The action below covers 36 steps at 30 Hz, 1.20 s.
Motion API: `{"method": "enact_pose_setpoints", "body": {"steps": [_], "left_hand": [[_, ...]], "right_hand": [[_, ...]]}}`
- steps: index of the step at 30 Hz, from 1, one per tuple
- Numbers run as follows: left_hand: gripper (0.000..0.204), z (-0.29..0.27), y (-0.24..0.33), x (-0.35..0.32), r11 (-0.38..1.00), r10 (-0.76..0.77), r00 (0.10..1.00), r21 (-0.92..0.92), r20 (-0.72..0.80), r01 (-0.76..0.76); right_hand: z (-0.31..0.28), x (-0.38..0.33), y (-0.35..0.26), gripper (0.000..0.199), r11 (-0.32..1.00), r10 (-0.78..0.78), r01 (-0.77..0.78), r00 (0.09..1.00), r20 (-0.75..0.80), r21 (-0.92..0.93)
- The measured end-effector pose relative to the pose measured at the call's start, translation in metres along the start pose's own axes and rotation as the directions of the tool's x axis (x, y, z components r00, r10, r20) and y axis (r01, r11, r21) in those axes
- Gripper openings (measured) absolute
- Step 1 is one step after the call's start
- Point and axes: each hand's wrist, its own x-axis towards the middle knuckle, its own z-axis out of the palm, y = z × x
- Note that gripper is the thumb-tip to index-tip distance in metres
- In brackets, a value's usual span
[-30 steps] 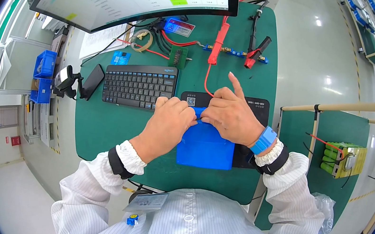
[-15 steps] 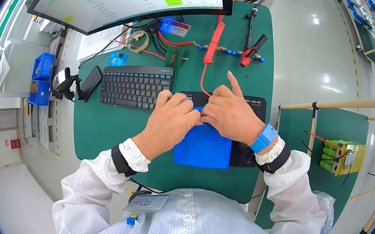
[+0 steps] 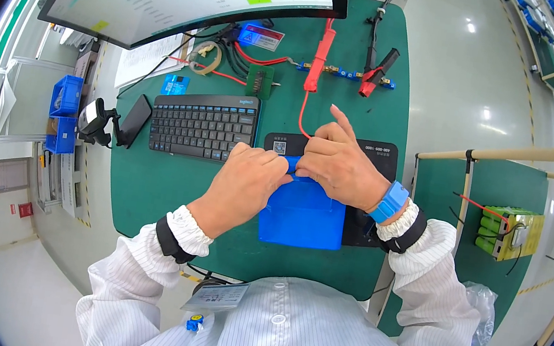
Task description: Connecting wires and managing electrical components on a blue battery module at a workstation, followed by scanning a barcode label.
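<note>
Two small blue bins, an upper bin [image 3: 67,92] and a lower bin [image 3: 62,132], sit one past the other well beyond the left edge of your green table [image 3: 168,193]; the upper one holds something pale, too small to make out. On the side table [image 3: 443,196], past your table's right edge, a yellow-sided battery pack [image 3: 527,233] carries a stack of green cells [image 3: 488,231]. A clear plastic bag [image 3: 480,315] hangs crumpled by that side table's near right corner; you cannot tell what is inside.

Your blue packet [image 3: 302,219] lies between the table's middle and its near edge, right of centre, its right part over the black mat [image 3: 377,166]. Its far end is up at your fingertips, while its broad flat face spreads from there toward you, below both hands. Your left hand [image 3: 241,183] has its fingers curled, pinching the far end from the left. Your right hand [image 3: 345,165] pinches the same end just beside it, with one finger lifted toward the far edge. A little blue shows between the two grips. The keyboard [image 3: 204,124] is left of the mat, and a red wire [image 3: 302,113] runs down behind your right hand.
</note>
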Motion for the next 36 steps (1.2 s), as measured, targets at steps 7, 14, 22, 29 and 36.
{"method": "enact_pose_setpoints", "body": {"steps": [7, 14, 22, 29, 36], "left_hand": [[0.022, -0.004, 0.002, -0.005, 1.0, -0.016, 1.0, -0.015, -0.023, 0.016], [0.021, 0.0, 0.003, 0.001, 0.996, -0.031, 0.986, 0.072, -0.162, 0.043], [0.013, -0.002, 0.006, 0.006, 0.985, 0.014, 0.988, 0.174, -0.155, 0.013], [0.013, 0.006, 0.002, 0.012, 0.982, 0.082, 0.981, 0.182, -0.176, -0.049], [0.015, 0.0, 0.001, 0.016, 0.977, 0.14, 0.982, 0.177, -0.13, -0.116]], "right_hand": [[0.0, -0.003, 0.001, 0.009, 1.0, 0.025, -0.025, 1.0, 0.005, 0.0], [0.005, 0.0, -0.011, 0.013, 0.988, 0.043, -0.049, 0.998, -0.043, -0.146], [0.002, -0.001, -0.004, 0.016, 0.982, 0.167, -0.162, 0.985, 0.043, -0.092], [-0.006, 0.0, 0.0, 0.017, 0.975, 0.212, -0.219, 0.969, 0.127, 0.045], [-0.003, -0.004, 0.007, 0.009, 0.977, 0.131, -0.135, 0.991, 0.032, 0.164]]}}
